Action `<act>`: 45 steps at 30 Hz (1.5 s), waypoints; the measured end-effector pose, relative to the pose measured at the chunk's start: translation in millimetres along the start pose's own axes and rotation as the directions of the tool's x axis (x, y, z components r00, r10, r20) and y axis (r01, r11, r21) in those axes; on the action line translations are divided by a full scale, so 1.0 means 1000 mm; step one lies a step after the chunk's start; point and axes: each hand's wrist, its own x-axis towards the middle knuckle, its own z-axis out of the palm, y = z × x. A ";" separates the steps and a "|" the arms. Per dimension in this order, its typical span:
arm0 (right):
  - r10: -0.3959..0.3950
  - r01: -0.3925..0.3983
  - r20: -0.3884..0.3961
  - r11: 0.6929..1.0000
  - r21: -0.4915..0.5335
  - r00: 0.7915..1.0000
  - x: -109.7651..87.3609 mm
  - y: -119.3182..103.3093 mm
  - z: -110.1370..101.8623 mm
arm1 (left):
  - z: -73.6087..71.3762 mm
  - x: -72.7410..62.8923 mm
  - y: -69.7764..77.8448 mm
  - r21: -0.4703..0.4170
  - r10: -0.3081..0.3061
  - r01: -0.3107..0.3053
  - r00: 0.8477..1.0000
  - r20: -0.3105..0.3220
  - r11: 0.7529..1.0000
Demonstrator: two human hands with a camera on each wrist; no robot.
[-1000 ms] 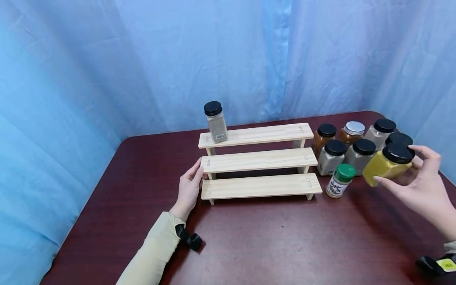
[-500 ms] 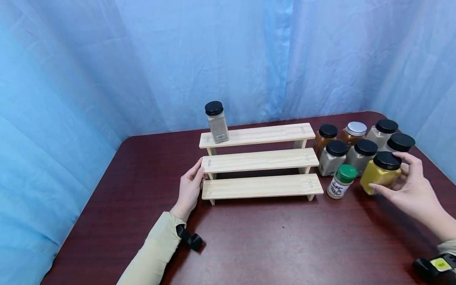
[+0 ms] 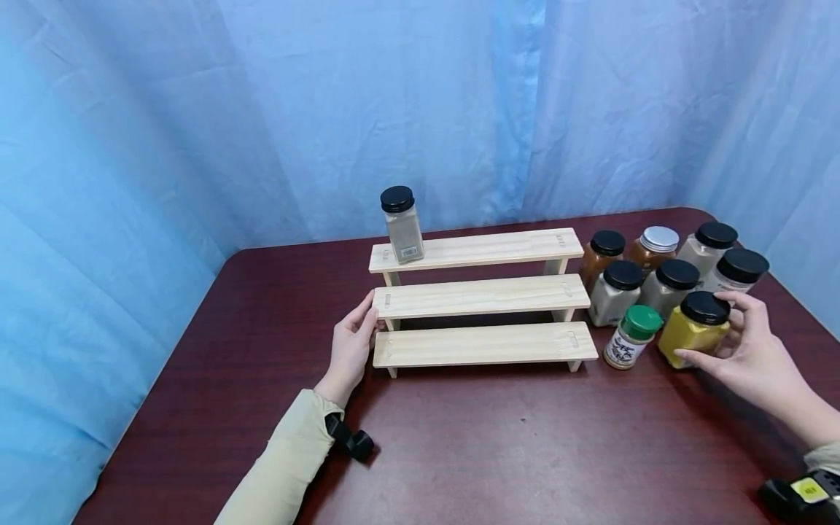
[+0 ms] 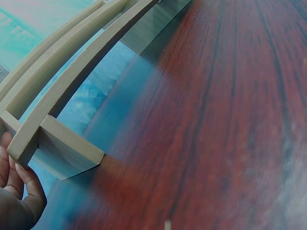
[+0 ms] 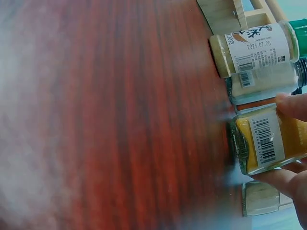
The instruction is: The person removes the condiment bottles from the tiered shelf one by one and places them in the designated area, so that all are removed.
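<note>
A three-tier wooden rack [image 3: 482, 297] stands in the middle of the table. My left hand [image 3: 350, 351] holds its left end at the middle tier, thumb in front; some fingers are hidden behind the wood. On the right, my right hand [image 3: 755, 354] grips a square spice jar [image 3: 687, 340] of yellow powder with a black lid, thumb on the near side and fingers on the far side. The jar is upright near the tabletop; its barcode label [image 5: 265, 139] shows in the right wrist view. Just left of it stands a green-lidded spice jar [image 3: 625, 343].
A black-lidded jar of pale powder [image 3: 405, 235] stands at the left end of the top tier. Behind the yellow jar cluster several other jars, including one with a silver lid [image 3: 658, 239]. Blue curtains [image 3: 394, 109] enclose the dark red table [image 3: 459, 452].
My right hand has brought the yellow spice jar left and down, from over the back jars to beside the green-lidded one, and set it upright from a tilt. The left hand stays at the rack.
</note>
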 end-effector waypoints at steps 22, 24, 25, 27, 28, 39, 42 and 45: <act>-0.059 0.060 -0.032 0.998 0.032 0.998 -0.003 0.009 -0.004 | -0.001 -0.001 0.000 0.017 0.013 -0.013 1.000 -0.003 1.000; -0.081 0.083 -0.040 0.995 0.047 0.996 -0.003 0.010 -0.003 | -0.001 0.000 0.000 0.018 0.014 -0.014 1.000 -0.002 1.000; -0.093 0.095 -0.043 0.994 0.053 0.995 -0.003 0.010 -0.002 | -0.001 0.000 -0.001 0.017 0.016 -0.016 1.000 0.000 1.000; -0.110 0.113 -0.045 0.991 0.068 0.993 -0.003 0.011 -0.001 | 0.000 0.000 -0.001 0.011 0.014 -0.014 1.000 0.001 1.000; -0.115 0.118 -0.045 0.990 0.075 0.992 -0.003 0.011 0.000 | 0.000 0.000 -0.001 0.010 0.013 -0.013 1.000 0.002 1.000; -0.082 0.083 -0.017 0.995 0.049 0.996 -0.002 0.007 -0.001 | -0.001 -0.001 0.000 0.010 0.011 -0.011 1.000 0.012 1.000; -0.084 0.085 -0.019 0.995 0.049 0.996 -0.002 0.006 -0.002 | -0.001 -0.001 0.000 0.004 0.008 -0.008 1.000 0.011 1.000; -0.081 0.082 -0.028 0.996 0.033 0.996 -0.002 0.008 -0.002 | 0.000 0.000 0.000 0.004 0.008 -0.008 1.000 0.008 1.000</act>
